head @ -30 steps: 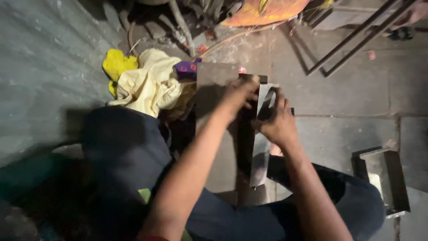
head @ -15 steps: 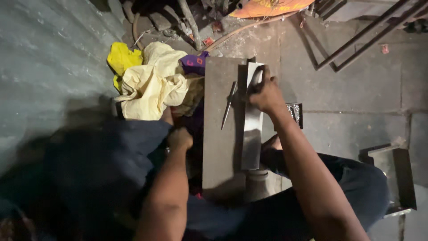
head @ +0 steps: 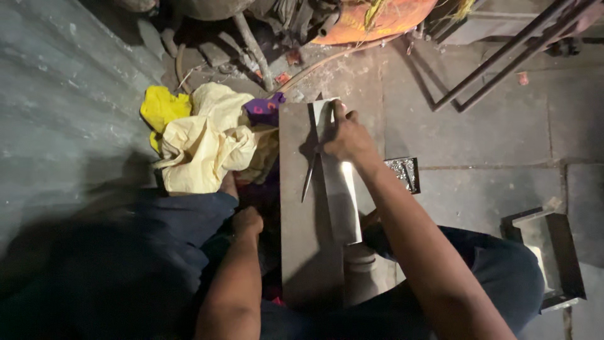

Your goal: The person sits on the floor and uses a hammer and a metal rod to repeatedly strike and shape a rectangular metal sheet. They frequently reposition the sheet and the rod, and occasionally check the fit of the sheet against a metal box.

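Observation:
A long grey metal plate (head: 302, 252) lies lengthwise in front of me. A shiny narrow metal strip (head: 343, 195) rests along its right side. My right hand (head: 348, 135) presses down on the far end of the strip, holding a thin dark pointed tool (head: 308, 179) against the plate. My left hand (head: 246, 221) is a closed fist at the plate's left edge, low beside my knee; whether it grips anything is hidden.
Crumpled yellow and cream cloths (head: 201, 141) and a purple rag (head: 264, 108) lie left of the plate. A small tray of metal bits (head: 402, 171) sits right of it. A metal box frame (head: 547, 255) stands at right. Dark rods (head: 497, 60) cross the stone floor.
My left hand has pulled back from the strip's far end to the plate's left edge. My right hand stays at the strip's top and now presses on it.

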